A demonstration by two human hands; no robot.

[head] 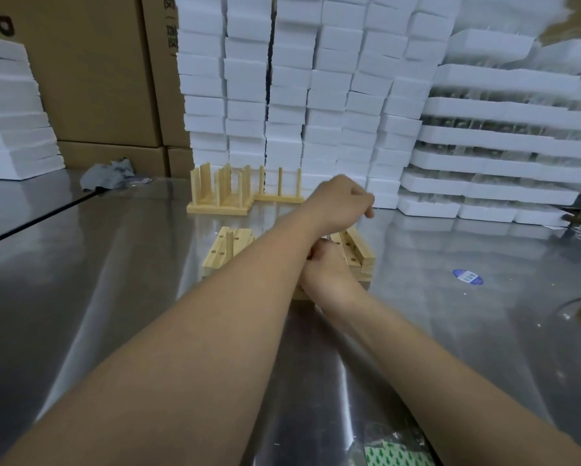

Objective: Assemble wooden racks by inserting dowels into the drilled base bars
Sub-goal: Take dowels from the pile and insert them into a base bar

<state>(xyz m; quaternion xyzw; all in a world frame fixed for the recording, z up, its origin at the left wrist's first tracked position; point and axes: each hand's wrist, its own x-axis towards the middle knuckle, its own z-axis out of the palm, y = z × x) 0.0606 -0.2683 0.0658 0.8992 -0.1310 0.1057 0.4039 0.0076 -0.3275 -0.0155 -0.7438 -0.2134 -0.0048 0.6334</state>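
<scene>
Wooden base bars stacked loose; crossed forearm could topple them. Left hand curled, contents unclear; right hand half hidden, grip unclear.

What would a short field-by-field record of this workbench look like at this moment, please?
surface: shiny steel table
left hand: fingers curled, raised above the bars; any contents hidden
right hand: partly hidden under the left forearm, down at the bars
in progress: pale wooden drilled base bars, stacked flat; one upright wooden dowel stands in the left group
finished: pale wooden racks with upright dowels, behind the bars
backdrop: white foam blocks, brown cardboard boxes
</scene>
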